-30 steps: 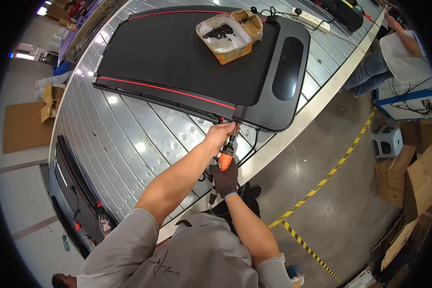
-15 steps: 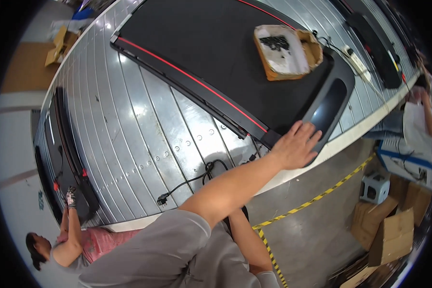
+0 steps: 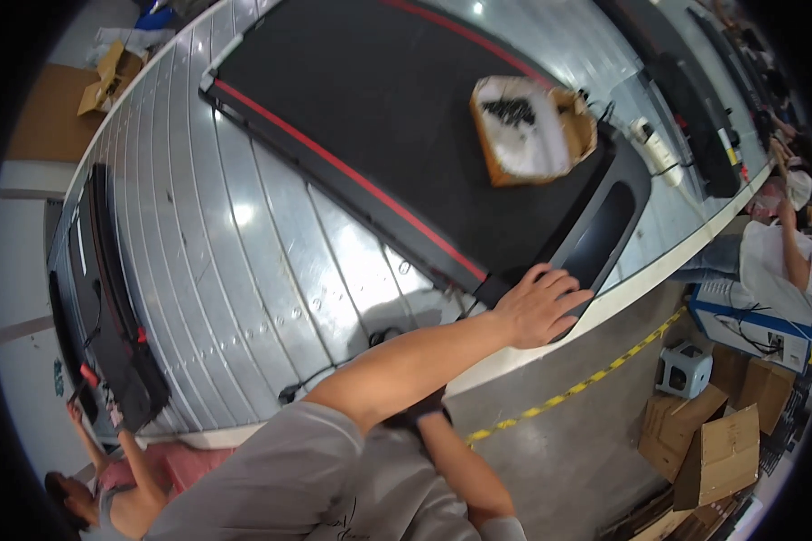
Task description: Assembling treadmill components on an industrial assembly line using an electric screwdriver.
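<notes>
A flat black treadmill (image 3: 361, 117) with red-striped side rails lies at a slant on the metal-slatted table. My left hand (image 3: 541, 308) rests palm down on the near corner of its black end cover (image 3: 595, 236), fingers spread and holding nothing. An open, worn cardboard box (image 3: 523, 131) with a white lining and a heap of small dark pieces sits on the belt. My right forearm (image 3: 465, 469) rises from the lower edge. Something dark is at its end, under my left forearm, so the right hand's fingers are hidden.
At left a co-worker's gloved hand (image 3: 115, 417) is by another black treadmill (image 3: 108, 298). A white power strip (image 3: 659, 153) lies beyond the end cover. A grey stool (image 3: 684, 368) and cardboard boxes (image 3: 722, 455) stand on the floor at right, past yellow-black tape (image 3: 568, 392).
The view has shifted, so the treadmill and box appear lower. My left hand stays on the end cover's corner. At left, the co-worker's hands have moved apart.
</notes>
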Demonstrator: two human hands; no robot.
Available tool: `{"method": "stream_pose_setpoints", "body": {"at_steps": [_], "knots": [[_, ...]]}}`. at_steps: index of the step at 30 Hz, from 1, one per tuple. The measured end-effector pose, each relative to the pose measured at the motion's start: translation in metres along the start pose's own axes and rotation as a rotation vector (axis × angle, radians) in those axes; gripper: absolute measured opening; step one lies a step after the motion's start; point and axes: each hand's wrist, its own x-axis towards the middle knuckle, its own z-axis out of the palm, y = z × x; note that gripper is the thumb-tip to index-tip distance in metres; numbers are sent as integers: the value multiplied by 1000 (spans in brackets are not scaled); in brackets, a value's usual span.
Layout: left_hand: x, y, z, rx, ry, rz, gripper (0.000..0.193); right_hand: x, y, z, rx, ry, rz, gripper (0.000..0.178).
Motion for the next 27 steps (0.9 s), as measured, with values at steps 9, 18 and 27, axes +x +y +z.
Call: {"method": "stream_pose_setpoints", "body": {"at_steps": [9,18,27], "knots": [[97,-174,-108,350,34,-397,25,5,-91,-93,206,249,388,52],[73,-300,-110,589,-294,-458,23,9,-17,-143,-195,366,397,66],[56,-324,-98,310,-99,-396,33,38,19,-164,-232,493,259,68]]}}
